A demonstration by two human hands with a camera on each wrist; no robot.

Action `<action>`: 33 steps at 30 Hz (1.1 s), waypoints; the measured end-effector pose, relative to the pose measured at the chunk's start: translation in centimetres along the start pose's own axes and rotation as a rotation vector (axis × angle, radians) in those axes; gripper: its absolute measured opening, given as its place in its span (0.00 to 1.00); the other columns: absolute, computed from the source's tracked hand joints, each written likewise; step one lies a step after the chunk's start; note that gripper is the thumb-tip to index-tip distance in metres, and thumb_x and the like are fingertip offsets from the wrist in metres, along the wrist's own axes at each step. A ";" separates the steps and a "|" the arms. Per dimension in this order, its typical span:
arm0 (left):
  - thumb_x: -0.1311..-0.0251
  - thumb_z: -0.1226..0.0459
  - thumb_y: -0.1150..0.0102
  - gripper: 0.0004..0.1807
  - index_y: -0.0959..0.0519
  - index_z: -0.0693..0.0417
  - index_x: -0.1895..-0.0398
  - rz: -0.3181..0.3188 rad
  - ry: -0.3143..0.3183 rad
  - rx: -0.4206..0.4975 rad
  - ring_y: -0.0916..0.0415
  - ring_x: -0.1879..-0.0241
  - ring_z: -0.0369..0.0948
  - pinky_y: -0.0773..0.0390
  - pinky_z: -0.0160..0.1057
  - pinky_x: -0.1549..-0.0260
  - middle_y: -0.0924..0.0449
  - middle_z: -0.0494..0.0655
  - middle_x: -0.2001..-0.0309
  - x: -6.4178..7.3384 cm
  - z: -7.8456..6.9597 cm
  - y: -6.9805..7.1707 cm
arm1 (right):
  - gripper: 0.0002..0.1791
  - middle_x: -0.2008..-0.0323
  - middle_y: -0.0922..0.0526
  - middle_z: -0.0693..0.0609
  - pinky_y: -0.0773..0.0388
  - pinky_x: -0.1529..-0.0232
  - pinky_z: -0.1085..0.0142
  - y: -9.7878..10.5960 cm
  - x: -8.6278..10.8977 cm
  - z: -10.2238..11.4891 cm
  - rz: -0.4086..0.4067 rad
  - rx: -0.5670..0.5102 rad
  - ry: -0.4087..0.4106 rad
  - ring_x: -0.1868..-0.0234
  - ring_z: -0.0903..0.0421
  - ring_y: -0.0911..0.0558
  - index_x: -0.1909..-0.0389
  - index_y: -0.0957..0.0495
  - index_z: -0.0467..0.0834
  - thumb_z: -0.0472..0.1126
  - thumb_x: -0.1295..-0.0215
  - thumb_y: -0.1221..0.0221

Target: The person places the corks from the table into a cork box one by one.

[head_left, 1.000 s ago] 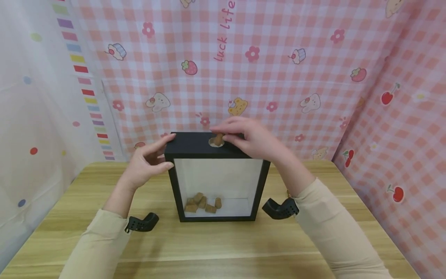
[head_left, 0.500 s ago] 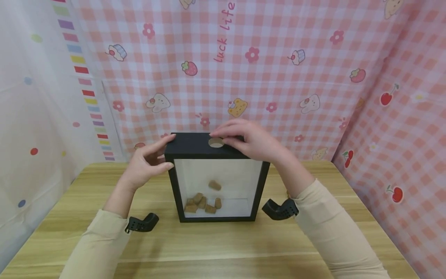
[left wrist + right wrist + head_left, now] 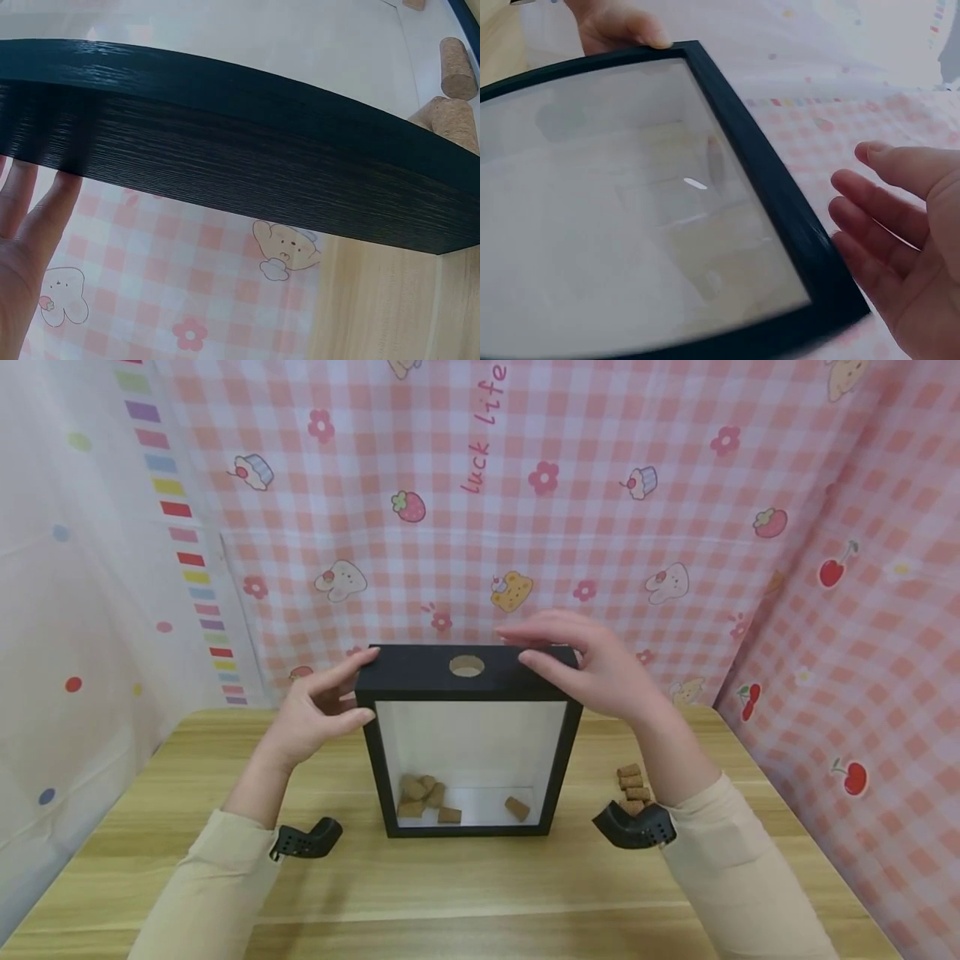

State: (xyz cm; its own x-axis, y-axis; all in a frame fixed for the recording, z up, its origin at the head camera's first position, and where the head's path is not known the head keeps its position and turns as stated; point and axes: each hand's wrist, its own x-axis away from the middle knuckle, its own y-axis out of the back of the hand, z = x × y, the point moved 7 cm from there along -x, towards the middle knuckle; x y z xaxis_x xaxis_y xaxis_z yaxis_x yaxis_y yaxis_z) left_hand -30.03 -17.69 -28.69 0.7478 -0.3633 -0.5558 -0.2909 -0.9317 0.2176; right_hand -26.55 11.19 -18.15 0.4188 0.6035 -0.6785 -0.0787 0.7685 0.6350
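The left hand (image 3: 307, 714) grips the upper left corner of the black box (image 3: 412, 670), upright on the counter (image 3: 450, 893). The right hand (image 3: 603, 672), fingers parted, holds nothing. Corks (image 3: 411, 810) lie inside; a cork group (image 3: 637, 794) lies right.

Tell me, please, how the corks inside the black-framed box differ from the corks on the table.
The boxed corks sit behind the clear front of the black-framed box; the loose corks lie on the wooden table, partly hidden by the black wrist mount. The boxed corks lie at mixed angles, one off at the right; the loose corks are close together, roughly parallel. Both sets are brown and roughly cylindrical.
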 end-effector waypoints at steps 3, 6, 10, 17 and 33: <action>0.43 0.81 0.39 0.37 0.30 0.54 0.29 -0.001 -0.002 0.008 0.36 0.32 0.35 0.26 0.33 0.45 0.34 0.41 0.29 0.0 -0.1 -0.1 | 0.22 0.51 0.15 0.48 0.27 0.43 0.64 1.3 1.4 0.3 -0.035 0.010 -0.005 0.46 0.55 0.20 0.45 0.19 0.35 0.21 0.42 0.37; 0.43 0.81 0.39 0.37 0.30 0.54 0.29 0.000 -0.010 0.016 0.35 0.33 0.35 0.25 0.33 0.46 0.34 0.41 0.29 0.0 -0.2 -0.1 | 0.23 0.52 0.15 0.46 0.28 0.43 0.66 2.4 2.8 0.3 -0.059 0.008 -0.017 0.47 0.56 0.19 0.44 0.20 0.34 0.20 0.42 0.38; 0.44 0.82 0.40 0.37 0.31 0.56 0.29 0.004 -0.018 0.037 0.30 0.36 0.36 0.24 0.33 0.48 0.30 0.40 0.32 -0.1 -0.2 -0.1 | 0.24 0.52 0.15 0.47 0.28 0.42 0.67 3.5 4.9 -0.1 -0.074 0.003 -0.047 0.47 0.57 0.20 0.42 0.21 0.33 0.20 0.41 0.38; 0.44 0.82 0.39 0.37 0.31 0.58 0.29 0.013 -0.017 0.059 0.26 0.40 0.38 0.23 0.35 0.49 0.26 0.41 0.36 -0.3 -0.1 -0.2 | 0.26 0.48 0.16 0.53 0.29 0.41 0.69 4.6 9.2 -1.6 -0.097 -0.023 -0.152 0.45 0.60 0.20 0.40 0.23 0.32 0.20 0.41 0.38; 0.44 0.82 0.39 0.37 0.32 0.57 0.29 0.010 -0.011 0.050 0.26 0.39 0.37 0.22 0.34 0.50 0.26 0.40 0.36 -0.2 -0.1 -0.2 | 0.28 0.45 0.18 0.46 0.28 0.47 0.77 3.5 19.9 -7.5 -0.139 -0.015 -0.536 0.45 0.67 0.23 0.33 0.28 0.40 0.28 0.34 0.39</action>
State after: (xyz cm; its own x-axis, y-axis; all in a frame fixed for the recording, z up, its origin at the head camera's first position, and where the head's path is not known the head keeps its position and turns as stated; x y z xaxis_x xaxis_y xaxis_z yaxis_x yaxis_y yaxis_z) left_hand -30.03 -17.40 -28.50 0.7383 -0.3722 -0.5624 -0.3280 -0.9268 0.1827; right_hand -25.32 27.46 -32.21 0.8279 0.3064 -0.4698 -0.0010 0.8384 0.5450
